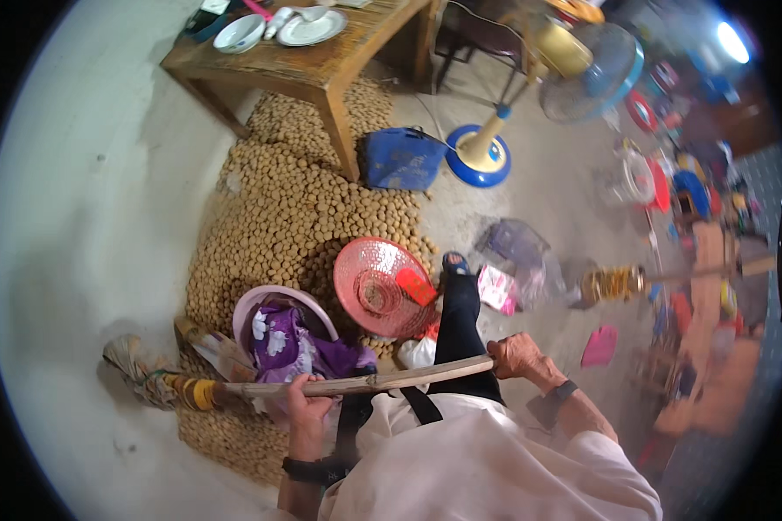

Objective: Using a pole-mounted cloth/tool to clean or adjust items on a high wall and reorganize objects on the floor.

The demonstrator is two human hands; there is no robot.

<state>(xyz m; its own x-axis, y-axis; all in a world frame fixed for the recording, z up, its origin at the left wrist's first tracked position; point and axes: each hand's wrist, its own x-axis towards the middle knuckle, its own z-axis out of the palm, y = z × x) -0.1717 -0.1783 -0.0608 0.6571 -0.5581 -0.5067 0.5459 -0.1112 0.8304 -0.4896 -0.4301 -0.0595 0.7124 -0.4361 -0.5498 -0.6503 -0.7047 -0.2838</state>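
Note:
A long wooden pole [404, 379] lies across the front of my body, held in both hands. My left hand [309, 400] wraps around it near the middle, and my right hand [518, 357] grips its right end. Yellow bands [195, 393] circle the pole's left part. Beyond them, a crumpled grey plastic or cloth wrapping [137, 365] covers the left end, close to the pale wall. Just past the pole stands a lavender plastic basin [241, 316] with purple floral cloth [279, 342] in it. A red woven, hat-shaped basket [358, 280] holds a bright red packet [417, 286].
Walnut-like tan produce [274, 208] is heaped along the wall and under a wooden table [280, 68]. A blue bag [404, 159] and a floor fan's base [479, 156] stand beyond. Plastic bags [518, 244] and a pink pad [599, 346] lie rightward; clutter lines the far right.

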